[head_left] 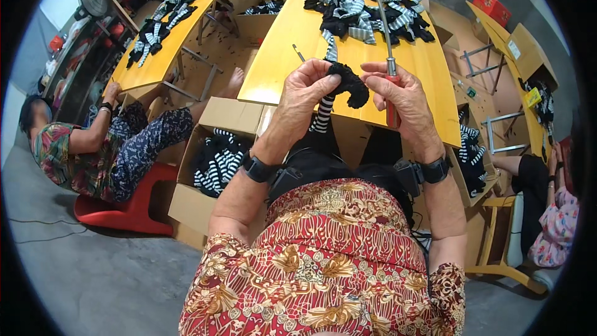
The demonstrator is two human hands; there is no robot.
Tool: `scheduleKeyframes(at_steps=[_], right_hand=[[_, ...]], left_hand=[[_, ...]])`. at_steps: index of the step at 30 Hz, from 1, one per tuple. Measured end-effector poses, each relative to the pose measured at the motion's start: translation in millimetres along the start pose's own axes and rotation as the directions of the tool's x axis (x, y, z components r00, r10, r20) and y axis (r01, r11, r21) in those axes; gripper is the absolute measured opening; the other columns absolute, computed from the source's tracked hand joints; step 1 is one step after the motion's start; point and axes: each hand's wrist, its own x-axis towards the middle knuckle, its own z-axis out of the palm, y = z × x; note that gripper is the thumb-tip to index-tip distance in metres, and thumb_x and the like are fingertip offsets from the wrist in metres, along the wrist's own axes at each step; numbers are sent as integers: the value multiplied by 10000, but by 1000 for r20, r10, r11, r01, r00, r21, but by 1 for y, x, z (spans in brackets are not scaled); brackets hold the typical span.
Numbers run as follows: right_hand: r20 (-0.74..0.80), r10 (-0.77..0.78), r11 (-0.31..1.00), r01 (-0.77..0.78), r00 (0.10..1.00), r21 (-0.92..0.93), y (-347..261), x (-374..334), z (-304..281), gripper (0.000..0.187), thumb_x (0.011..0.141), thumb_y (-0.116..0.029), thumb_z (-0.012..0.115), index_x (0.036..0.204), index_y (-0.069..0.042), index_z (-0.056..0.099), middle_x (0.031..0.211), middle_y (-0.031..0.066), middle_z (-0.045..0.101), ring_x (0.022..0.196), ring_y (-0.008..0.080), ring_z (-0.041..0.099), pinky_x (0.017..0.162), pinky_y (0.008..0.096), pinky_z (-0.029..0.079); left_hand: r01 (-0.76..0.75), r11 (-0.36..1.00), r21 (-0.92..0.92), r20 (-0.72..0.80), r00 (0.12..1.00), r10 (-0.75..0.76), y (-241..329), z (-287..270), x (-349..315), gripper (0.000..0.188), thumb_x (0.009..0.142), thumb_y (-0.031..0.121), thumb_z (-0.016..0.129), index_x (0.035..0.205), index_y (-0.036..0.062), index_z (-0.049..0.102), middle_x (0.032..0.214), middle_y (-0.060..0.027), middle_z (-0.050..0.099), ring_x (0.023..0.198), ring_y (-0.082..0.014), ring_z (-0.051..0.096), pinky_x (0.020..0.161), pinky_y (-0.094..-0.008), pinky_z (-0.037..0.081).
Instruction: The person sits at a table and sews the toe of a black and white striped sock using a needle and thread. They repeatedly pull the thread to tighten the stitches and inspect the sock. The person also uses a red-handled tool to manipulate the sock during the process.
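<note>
My left hand [306, 92] pinches a black gathered cloth piece [352, 87] between thumb and fingers, over the near edge of the yellow table [273, 46]. A black-and-white striped strip [322, 114] hangs below that hand, seemingly part of the same piece. My right hand [407, 96] is closed round the red handle of a long screwdriver [384, 28], whose metal shaft points up and away across the table. The curled end of the black cloth comes close to my right fingertips; I cannot tell if they touch. Beyond lies a pile of black and striped cloth pieces [367, 18].
Cardboard boxes with striped cloth stand at my left [233, 117] and right [482, 191]. One person [81, 140] sits at the left on a red chair [134, 208], another [553, 227] at the far right. A thin rod [298, 53] shows beside my left hand.
</note>
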Motion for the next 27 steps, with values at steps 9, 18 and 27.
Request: scheduleKeyframes(at_steps=[9, 18, 27], right_hand=[[10, -26, 999, 26, 1000, -34, 7, 5, 3, 222, 783, -77, 698, 982, -8, 631, 721, -21, 578, 577, 43, 488, 537, 184, 417], [32, 32, 998, -34, 999, 62, 31, -2, -4, 229, 816, -153, 718, 962, -9, 617, 795, 57, 657, 609, 59, 535, 555, 186, 430], [-55, -1, 997, 5, 998, 73, 31, -1, 7, 277, 779, -76, 734, 1020, -11, 614, 738, -16, 594, 593, 35, 508, 517, 161, 405]], left_hand=[[49, 999, 18, -21, 999, -49, -5, 1, 4, 177, 882, 128, 660, 1024, 28, 629, 936, -20, 658, 817, -69, 599, 737, -212, 484], [42, 976, -214, -63, 996, -56, -9, -6, 4, 86, 916, 93, 595, 995, 64, 613, 953, -51, 658, 861, -125, 632, 766, -276, 519], [49, 987, -150, -111, 992, -66, -22, 2, 0, 125, 907, 117, 616, 1009, 54, 579, 918, -57, 654, 763, -135, 639, 694, -250, 513]])
